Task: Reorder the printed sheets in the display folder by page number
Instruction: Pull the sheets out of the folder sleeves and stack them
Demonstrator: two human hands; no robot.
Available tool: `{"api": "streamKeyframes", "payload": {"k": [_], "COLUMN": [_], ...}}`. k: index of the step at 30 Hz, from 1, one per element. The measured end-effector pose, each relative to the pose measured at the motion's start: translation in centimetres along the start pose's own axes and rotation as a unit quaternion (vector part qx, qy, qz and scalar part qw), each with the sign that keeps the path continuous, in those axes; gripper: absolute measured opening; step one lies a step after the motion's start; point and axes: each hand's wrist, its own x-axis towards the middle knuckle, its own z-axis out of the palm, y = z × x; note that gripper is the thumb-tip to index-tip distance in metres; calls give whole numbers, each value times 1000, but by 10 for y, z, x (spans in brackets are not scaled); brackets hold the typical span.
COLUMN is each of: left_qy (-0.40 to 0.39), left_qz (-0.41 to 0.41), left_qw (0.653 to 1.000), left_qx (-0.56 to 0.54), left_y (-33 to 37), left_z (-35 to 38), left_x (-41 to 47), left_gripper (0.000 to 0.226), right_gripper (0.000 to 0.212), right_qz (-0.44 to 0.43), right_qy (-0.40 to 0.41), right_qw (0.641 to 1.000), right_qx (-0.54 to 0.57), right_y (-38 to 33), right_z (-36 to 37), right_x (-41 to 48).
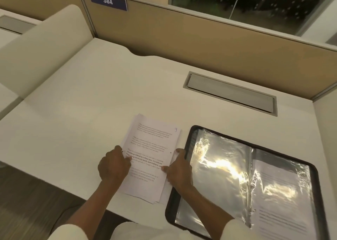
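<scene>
We steady the printed sheets (151, 154) between both hands. The left hand (114, 165) has its fingers bent onto the margin (pinching or pressing, we cannot tell). The right hand (179, 168) clamps thumb and fingers on the edge, probably to square the stack. The display folder (215, 199) lies open just beyond the right fingers.

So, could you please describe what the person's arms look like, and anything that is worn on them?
Both forearms are bare from the wrist up. No gloves, watch, bracelet or rings can be seen. A cream-white left sleeve and a matching right sleeve show only at the bottom edge of the view. Both are plain, with no visible pattern or markings.
</scene>
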Motion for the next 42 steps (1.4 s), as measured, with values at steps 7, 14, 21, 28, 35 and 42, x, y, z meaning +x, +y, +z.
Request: {"api": "streamKeyframes", "payload": {"k": [7,14,21,28,35,42], "left_qy": [72,-1,-80,-135,-147,-166], "left_qz": [79,290,518,584,586,499], "left_qw": [977,953,851,801,796,851], "left_qx": [185,91,11,6,49,0], "left_y": [31,103,177,239,259,268], "left_z": [9,38,85,113,147,151], "left_x": [-21,-82,-153,-220,-260,-273], "left_gripper": [52,31,35,40,45,28], "right_gripper": [45,34,81,112,117,92], "right_qz": [-67,-123,30,242,286,184], "right_qy": [23,200,346,364,296,280], "right_qw": [995,965,910,875,874,899], "right_qx": [-67,-115,-226,-208,-260,-280], "right_y": [23,96,182,247,283,294], "right_z": [-13,-64,-128,-179,-199,-215], "right_x": [-23,-68,-112,-153,-175,-172]}}
